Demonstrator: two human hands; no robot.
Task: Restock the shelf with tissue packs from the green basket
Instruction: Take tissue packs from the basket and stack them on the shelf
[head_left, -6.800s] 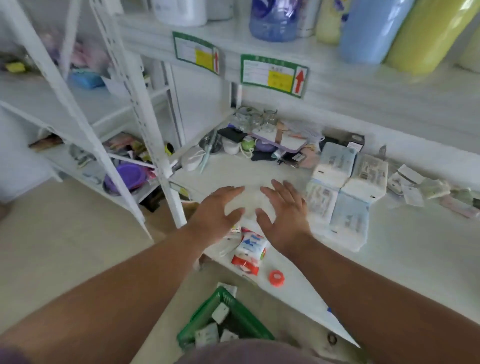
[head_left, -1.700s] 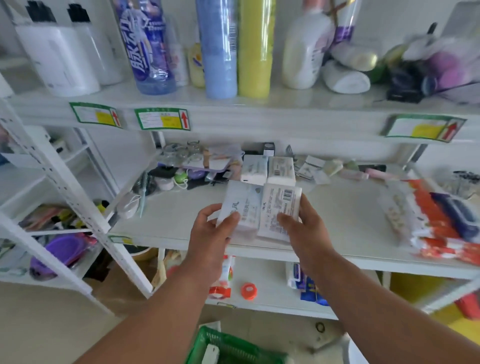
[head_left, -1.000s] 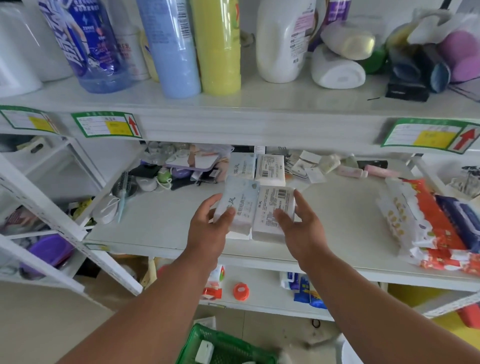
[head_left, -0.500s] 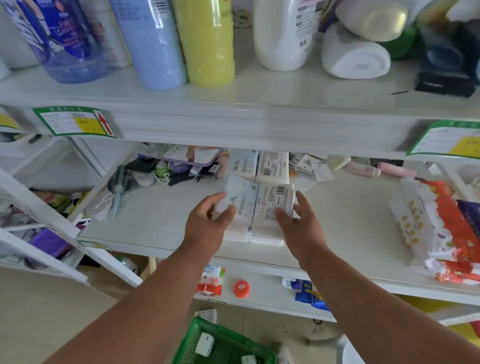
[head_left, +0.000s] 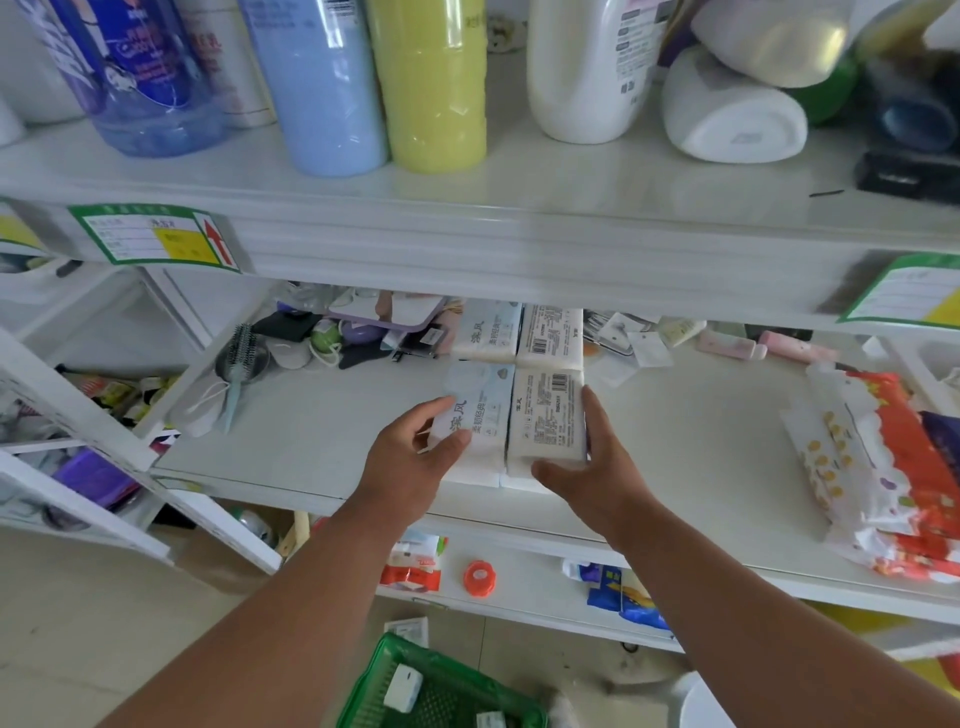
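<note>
Two white tissue packs lie side by side on top of other packs on the middle shelf (head_left: 701, 441). My left hand (head_left: 415, 457) grips the left pack (head_left: 485, 410), thumb across its printed top. My right hand (head_left: 592, 457) holds the right pack (head_left: 548, 415), fingers along its right side and thumb at its near end. Two more tissue packs (head_left: 519, 332) lie just behind them, under the upper shelf. The green basket (head_left: 441, 691) stands on the floor below, with small white packs inside.
Tall blue and yellow bottles (head_left: 374, 83) and white jugs stand on the upper shelf. A hairbrush (head_left: 236, 374) and small clutter lie at the shelf's back left. Red and white wrapped packs (head_left: 883, 457) lie at the right. An orange tape roll (head_left: 479, 578) sits on the lower shelf.
Both hands have lowered the two packs onto the packs beneath and pushed them slightly deeper into the shelf. The camera has moved closer.
</note>
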